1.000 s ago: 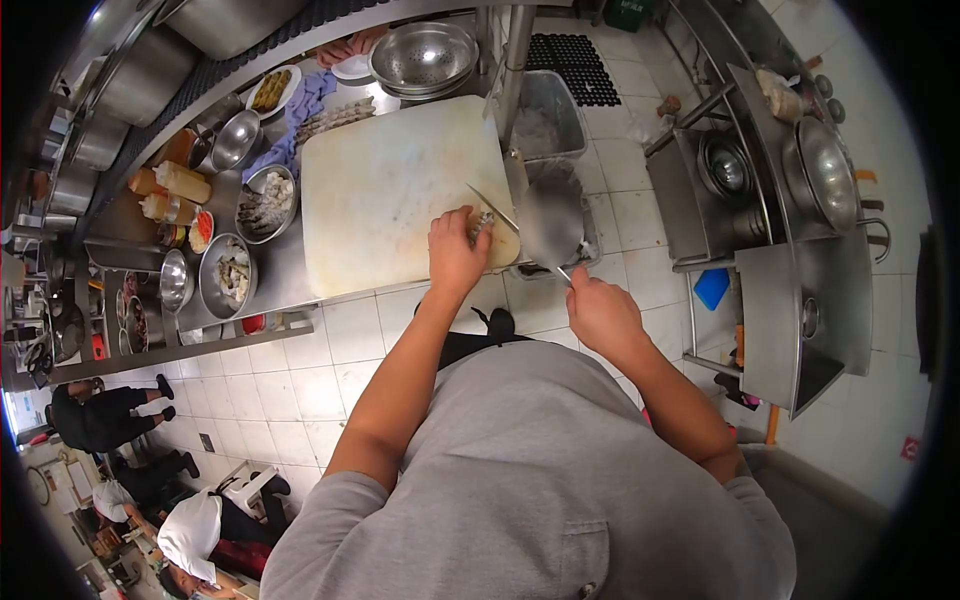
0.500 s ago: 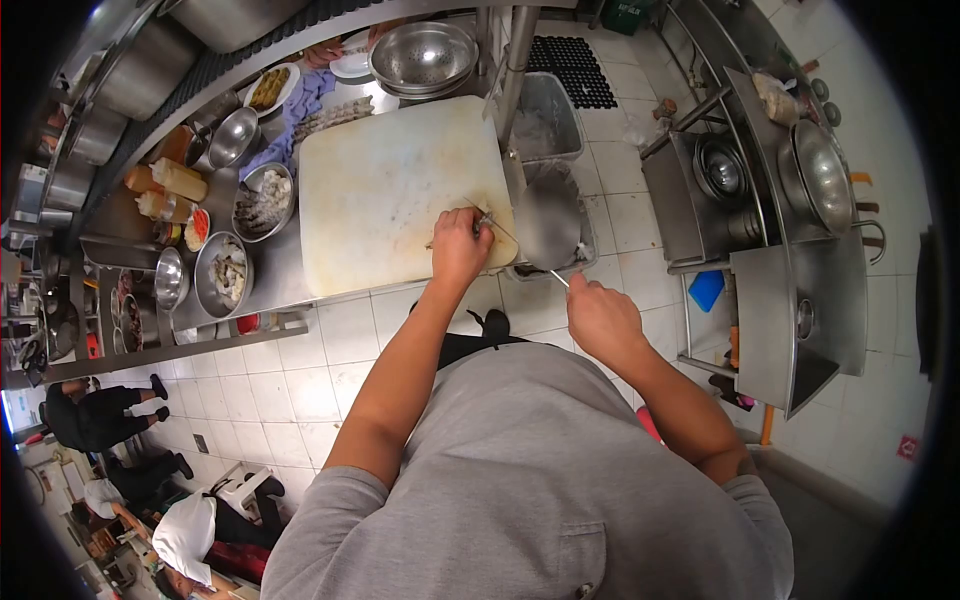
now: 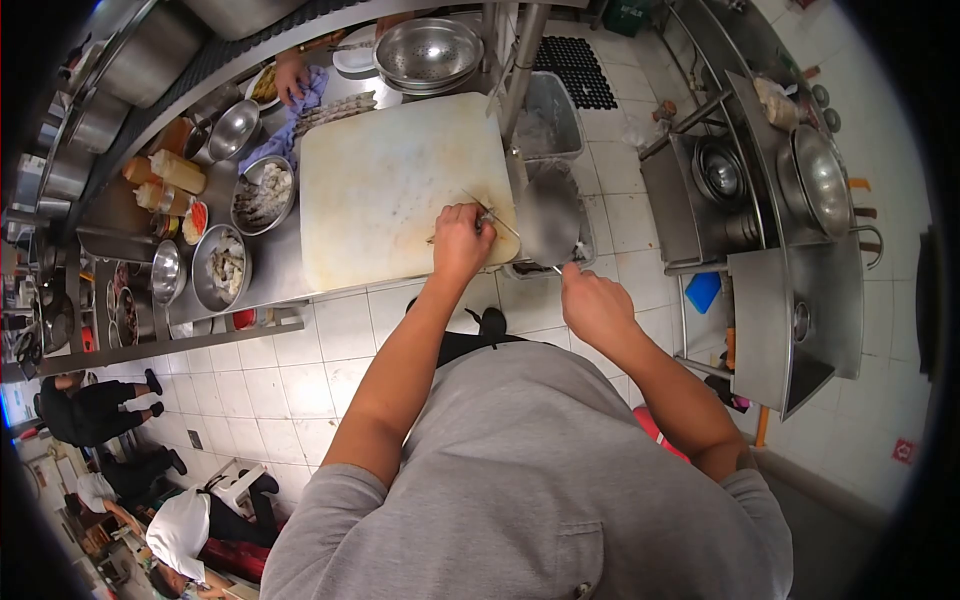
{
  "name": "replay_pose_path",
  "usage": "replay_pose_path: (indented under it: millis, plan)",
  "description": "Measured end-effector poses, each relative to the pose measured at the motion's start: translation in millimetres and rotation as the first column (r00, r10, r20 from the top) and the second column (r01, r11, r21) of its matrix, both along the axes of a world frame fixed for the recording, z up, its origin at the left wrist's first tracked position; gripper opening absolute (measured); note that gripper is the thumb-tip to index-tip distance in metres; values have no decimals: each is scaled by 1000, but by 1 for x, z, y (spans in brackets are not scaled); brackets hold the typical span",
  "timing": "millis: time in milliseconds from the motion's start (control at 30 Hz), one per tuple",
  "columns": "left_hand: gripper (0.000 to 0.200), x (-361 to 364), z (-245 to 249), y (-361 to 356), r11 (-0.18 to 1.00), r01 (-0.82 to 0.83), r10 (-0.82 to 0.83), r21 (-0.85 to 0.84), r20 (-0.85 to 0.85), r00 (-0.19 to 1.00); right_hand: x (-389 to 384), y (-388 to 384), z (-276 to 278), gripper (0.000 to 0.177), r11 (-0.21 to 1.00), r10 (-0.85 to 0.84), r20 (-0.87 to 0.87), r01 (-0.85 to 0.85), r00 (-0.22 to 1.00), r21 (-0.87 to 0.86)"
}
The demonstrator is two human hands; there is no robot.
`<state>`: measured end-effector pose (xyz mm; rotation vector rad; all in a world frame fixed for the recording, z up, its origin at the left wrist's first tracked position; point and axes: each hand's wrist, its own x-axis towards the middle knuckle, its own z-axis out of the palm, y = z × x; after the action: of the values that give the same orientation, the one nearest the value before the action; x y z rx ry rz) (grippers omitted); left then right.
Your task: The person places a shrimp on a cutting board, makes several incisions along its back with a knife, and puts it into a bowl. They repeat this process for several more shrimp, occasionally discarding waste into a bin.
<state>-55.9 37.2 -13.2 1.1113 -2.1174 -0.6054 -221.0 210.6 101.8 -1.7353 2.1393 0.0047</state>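
Observation:
My left hand is closed at the near right corner of the white cutting board, fingers curled over a small greyish shrimp that they mostly hide. My right hand grips a slim knife beyond the board's right edge. Its thin blade reaches across the corner, close by my left fingertips. A grey smear hides the middle of the blade. Left of the board, a steel bowl holds peeled and grey shrimp, and another bowl holds more pieces.
Whole shrimp lie along the board's far edge beside a blue cloth, where another person's hand rests. A colander stands at the back. Right of the board are a metal post and a grey bin.
My right hand has pushed slightly forward and left with the knife, whose tip has moved farther over the board. The other person's hand has come onto the blue cloth. My left hand stays put.

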Motion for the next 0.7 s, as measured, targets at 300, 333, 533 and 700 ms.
replay_pose_path:
  millis: [300, 333, 533, 700]
  plan:
    - [17, -1, -1, 0, 1000, 7, -8, -15, -24, 1000, 0, -12, -15, 13, 999, 7, 7, -6, 1000, -45]
    - [17, 0, -1, 0, 1000, 7, -7, -16, -24, 1000, 2, -13, -14, 14, 999, 7, 0, -7, 1000, -47]
    - [21, 9, 5, 5, 1000, -7, 8, 29, -59, 998, 8, -5, 9, 14, 999, -39, -9, 39, 999, -17]
    - [16, 9, 4, 6, 1000, 19, -19, -7, -23, 1000, 13, 9, 21, 14, 998, -27, -9, 28, 1000, 64]
